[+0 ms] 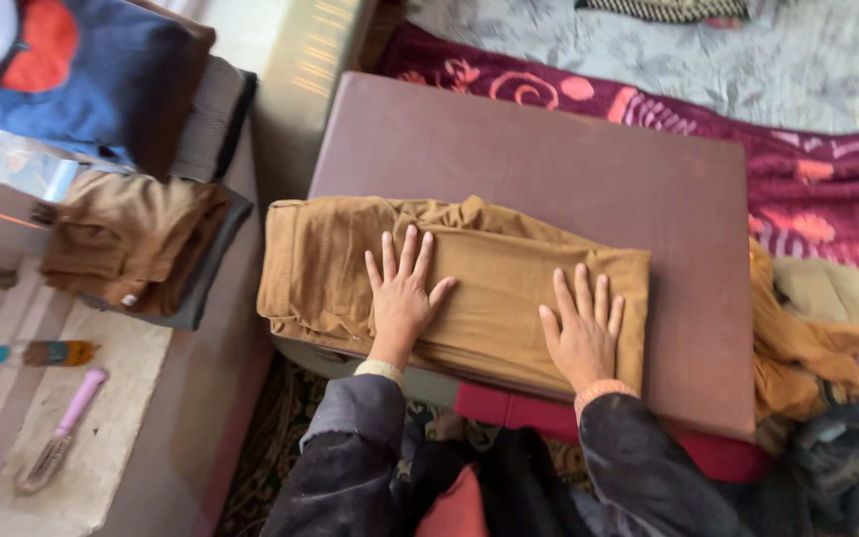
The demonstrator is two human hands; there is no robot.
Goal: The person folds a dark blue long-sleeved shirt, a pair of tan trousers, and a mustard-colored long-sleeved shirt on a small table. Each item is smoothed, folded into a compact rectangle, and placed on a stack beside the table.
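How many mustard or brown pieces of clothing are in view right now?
3: folded trousers under both flat hands, left hand, right hand; a brown garment on the left stack; a crumpled mustard cloth at right. More may be hidden.

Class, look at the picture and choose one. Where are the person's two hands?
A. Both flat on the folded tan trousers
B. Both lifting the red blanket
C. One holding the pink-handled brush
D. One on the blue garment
A: the left hand and right hand lie palm-down, fingers spread, on the folded tan trousers on the brown board.
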